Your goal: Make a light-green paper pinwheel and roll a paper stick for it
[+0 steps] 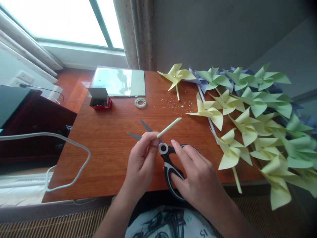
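My left hand (142,158) pinches a thin pale green paper stick (169,127) that points up and to the right over the wooden table (109,148). My right hand (195,175) grips the black and white handles of a pair of scissors (165,149). The scissor blades (141,130) are spread apart and point left, behind my left hand's fingers. The stick's lower end lies near the blades' pivot.
A heap of yellow, green and blue paper pinwheels (250,112) covers the table's right side. A small red box of pins (99,98), a tape roll (140,102), a sheet stack (119,81) and paper scraps (177,103) lie at the back. A white cable (74,145) loops at left.
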`<state>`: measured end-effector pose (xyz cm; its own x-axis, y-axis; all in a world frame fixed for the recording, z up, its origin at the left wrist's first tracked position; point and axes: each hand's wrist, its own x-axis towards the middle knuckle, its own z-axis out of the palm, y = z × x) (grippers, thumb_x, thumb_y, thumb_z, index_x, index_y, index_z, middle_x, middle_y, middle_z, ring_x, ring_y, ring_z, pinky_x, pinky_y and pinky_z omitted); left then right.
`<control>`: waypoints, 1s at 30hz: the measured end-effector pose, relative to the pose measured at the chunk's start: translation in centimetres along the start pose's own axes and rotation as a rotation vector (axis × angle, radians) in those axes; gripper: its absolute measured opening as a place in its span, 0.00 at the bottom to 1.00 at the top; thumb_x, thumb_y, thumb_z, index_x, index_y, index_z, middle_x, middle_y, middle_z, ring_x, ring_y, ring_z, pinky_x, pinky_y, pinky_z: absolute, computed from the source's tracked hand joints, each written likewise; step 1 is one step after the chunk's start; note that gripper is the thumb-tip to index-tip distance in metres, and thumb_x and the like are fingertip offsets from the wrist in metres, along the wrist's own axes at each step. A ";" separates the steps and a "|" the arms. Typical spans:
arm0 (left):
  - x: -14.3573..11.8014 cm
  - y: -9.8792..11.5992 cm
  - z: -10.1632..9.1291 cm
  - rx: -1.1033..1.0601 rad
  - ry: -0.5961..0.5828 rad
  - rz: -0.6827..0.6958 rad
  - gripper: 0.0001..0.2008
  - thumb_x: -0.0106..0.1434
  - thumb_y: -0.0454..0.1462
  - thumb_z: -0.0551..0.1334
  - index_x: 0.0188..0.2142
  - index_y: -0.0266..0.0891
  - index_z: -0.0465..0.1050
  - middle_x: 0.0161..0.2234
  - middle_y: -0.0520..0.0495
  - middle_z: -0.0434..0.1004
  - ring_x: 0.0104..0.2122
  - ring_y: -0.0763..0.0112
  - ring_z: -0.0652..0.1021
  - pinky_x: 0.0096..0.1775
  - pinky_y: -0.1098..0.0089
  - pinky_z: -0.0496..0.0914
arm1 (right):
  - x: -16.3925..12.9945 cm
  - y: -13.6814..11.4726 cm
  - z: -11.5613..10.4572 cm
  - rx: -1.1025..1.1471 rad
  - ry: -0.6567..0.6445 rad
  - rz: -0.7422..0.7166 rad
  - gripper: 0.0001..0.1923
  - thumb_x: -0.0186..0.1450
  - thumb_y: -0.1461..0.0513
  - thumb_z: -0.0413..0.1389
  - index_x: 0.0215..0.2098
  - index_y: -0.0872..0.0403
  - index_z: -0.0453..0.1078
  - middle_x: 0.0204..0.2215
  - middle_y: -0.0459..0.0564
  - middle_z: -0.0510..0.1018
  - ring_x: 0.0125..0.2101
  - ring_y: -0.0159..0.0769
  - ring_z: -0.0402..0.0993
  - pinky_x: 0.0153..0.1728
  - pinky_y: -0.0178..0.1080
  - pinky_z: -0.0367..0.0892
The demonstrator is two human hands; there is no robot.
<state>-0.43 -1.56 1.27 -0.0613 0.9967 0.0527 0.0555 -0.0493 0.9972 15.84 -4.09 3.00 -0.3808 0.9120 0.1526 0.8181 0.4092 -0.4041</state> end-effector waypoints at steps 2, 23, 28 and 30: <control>0.0 0.0 0.0 0.001 0.000 0.005 0.08 0.73 0.37 0.58 0.38 0.42 0.75 0.32 0.51 0.72 0.32 0.70 0.71 0.35 0.71 0.66 | 0.1 0.0 -0.1 -0.002 0.001 0.000 0.31 0.63 0.67 0.54 0.65 0.64 0.62 0.39 0.58 0.78 0.39 0.50 0.78 0.40 0.51 0.79; 0.2 -0.3 -0.3 0.025 -0.019 0.027 0.07 0.73 0.37 0.58 0.40 0.41 0.75 0.34 0.50 0.73 0.34 0.70 0.72 0.37 0.71 0.65 | 0.7 -0.4 0.5 -0.035 0.002 0.024 0.34 0.62 0.66 0.56 0.66 0.66 0.60 0.42 0.60 0.76 0.42 0.53 0.76 0.43 0.54 0.78; 0.2 -0.6 -0.4 0.036 -0.011 0.020 0.07 0.73 0.37 0.58 0.41 0.43 0.76 0.36 0.50 0.72 0.36 0.70 0.72 0.38 0.71 0.66 | 0.4 0.0 0.9 -0.003 0.022 -0.038 0.26 0.68 0.68 0.52 0.64 0.65 0.62 0.37 0.57 0.79 0.35 0.45 0.79 0.37 0.45 0.78; 0.2 -0.6 -0.4 0.050 -0.028 0.031 0.07 0.73 0.37 0.59 0.41 0.44 0.77 0.37 0.50 0.72 0.36 0.70 0.72 0.39 0.71 0.66 | 0.4 0.0 1.0 0.007 0.032 -0.040 0.23 0.70 0.68 0.50 0.63 0.65 0.63 0.36 0.56 0.80 0.34 0.44 0.80 0.35 0.44 0.78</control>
<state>-0.92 -1.35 0.75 -0.0308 0.9962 0.0811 0.1071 -0.0774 0.9912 15.29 -3.79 2.19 -0.3990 0.8954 0.1974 0.7996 0.4452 -0.4030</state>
